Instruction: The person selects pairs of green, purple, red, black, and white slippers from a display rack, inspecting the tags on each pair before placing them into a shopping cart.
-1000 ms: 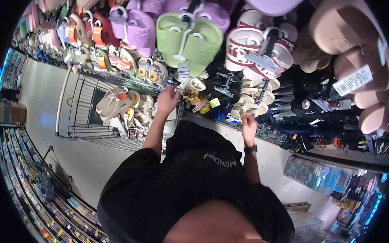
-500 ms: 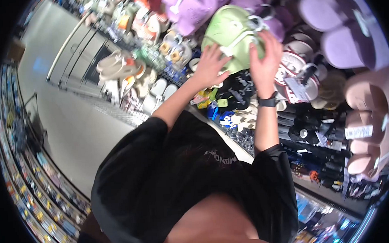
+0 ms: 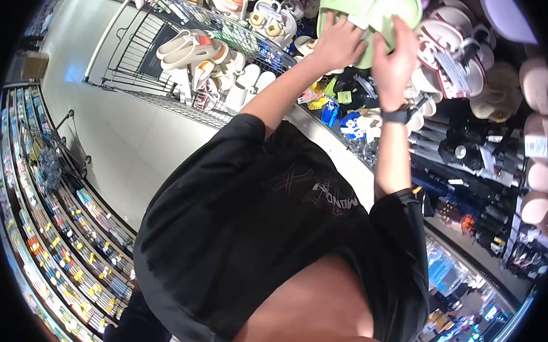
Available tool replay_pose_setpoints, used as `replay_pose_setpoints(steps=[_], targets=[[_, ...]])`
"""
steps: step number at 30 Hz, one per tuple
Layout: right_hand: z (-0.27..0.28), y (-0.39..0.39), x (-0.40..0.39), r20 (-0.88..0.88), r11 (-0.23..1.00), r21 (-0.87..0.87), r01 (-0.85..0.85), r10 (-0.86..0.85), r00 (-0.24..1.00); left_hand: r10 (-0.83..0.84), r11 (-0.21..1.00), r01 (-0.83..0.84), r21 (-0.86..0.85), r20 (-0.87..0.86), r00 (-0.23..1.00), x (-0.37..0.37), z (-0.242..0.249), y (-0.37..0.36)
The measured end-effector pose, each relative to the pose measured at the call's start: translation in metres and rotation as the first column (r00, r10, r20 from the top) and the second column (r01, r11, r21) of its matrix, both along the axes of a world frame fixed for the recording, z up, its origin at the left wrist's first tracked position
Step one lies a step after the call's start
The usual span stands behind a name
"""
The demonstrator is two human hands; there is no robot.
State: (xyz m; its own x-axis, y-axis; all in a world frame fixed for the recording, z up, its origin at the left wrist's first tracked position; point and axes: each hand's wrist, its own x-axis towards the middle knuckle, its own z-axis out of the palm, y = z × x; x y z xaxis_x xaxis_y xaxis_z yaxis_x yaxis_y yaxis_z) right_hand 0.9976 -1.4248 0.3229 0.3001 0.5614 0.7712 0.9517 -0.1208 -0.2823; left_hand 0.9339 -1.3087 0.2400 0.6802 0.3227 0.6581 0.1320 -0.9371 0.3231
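Observation:
A pair of light green slippers (image 3: 395, 8) hangs at the top of the view, joined by a pale strap or tag. My left hand (image 3: 340, 44) lies against their lower left part, fingers spread. On the lower right, my right hand (image 3: 396, 65), with a dark watch on its wrist, touches them with thumb and fingers apart. Neither hand shows a closed grip. White and red-trimmed slippers (image 3: 455, 59) hang just right of my right hand. Small packets, including a yellow-green one (image 3: 344, 97), sit below the hands.
A wire cart (image 3: 140, 48) with beige shoes (image 3: 186, 49) and white slippers (image 3: 246, 86) stands at the left. Purple slippers (image 3: 512, 14) and pink ones (image 3: 536, 86) hang at the right. Long stocked shelves (image 3: 63, 241) line the far left, near a cardboard box (image 3: 35, 65).
The view has shifted, so the green slippers and both hands appear higher and farther right. More of the cart and left shelves shows. Both hands remain at the green slippers.

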Motion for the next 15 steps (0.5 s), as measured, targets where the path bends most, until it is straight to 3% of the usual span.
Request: replay_pose_setpoints(steps=[1, 2, 4, 6, 7, 9, 11, 12, 13, 15], targets=[[-0.022, -0.019, -0.014, 0.021, 1.0, 0.005, 0.002, -0.002, 1.0, 0.036, 0.996, -0.038, 0.078, 0.025, 0.999, -0.005, -0.017, -0.01], [-0.034, -0.043, -0.037, -0.005, 0.998, -0.058, 0.029, -0.029, 1.0, 0.0, 1.0, 0.0, -0.005, 0.053, 0.999, -0.008, -0.027, -0.021], [-0.079, -0.097, -0.063, -0.168, 0.993, -0.111, -0.039, 0.02, 0.986, 0.013, 0.998, -0.017, 0.054, 0.063, 0.998, -0.011, -0.026, -0.027], [-0.126, -0.152, -0.087, -0.367, 0.97, -0.242, -0.002, -0.09, 0.926, 0.084, 0.985, -0.08, 0.15, -0.023, 0.996, -0.01, -0.012, -0.022], [-0.15, -0.18, -0.099, -0.447, 0.957, -0.29, 0.0, -0.135, 0.884, 0.011, 0.998, -0.008, 0.057, -0.054, 0.998, -0.018, 0.004, -0.018], [-0.19, -0.23, -0.127, -0.528, 0.9, -0.435, 0.037, -0.288, 0.799, 0.044, 0.996, -0.03, 0.085, -0.159, 0.986, -0.013, 0.016, -0.014], [-0.233, -0.27, -0.154, -0.592, 0.916, -0.401, 0.024, -0.28, 0.756, -0.022, 0.999, 0.015, -0.043, -0.171, 0.985, -0.001, 0.01, 0.001], [-0.242, -0.283, -0.17, -0.582, 0.937, -0.346, 0.039, -0.247, 0.775, 0.166, 0.975, -0.12, 0.187, -0.256, 0.952, 0.005, 0.009, 0.0], [-0.251, -0.295, -0.181, -0.605, 0.915, -0.402, 0.034, -0.293, 0.74, 0.217, 0.941, -0.159, 0.3, -0.168, 0.962, 0.011, 0.001, 0.012], [-0.275, -0.316, -0.202, -0.701, 0.893, -0.45, 0.001, -0.354, 0.619, 0.227, 0.938, -0.166, 0.304, -0.179, 0.957, 0.014, 0.005, 0.022]])
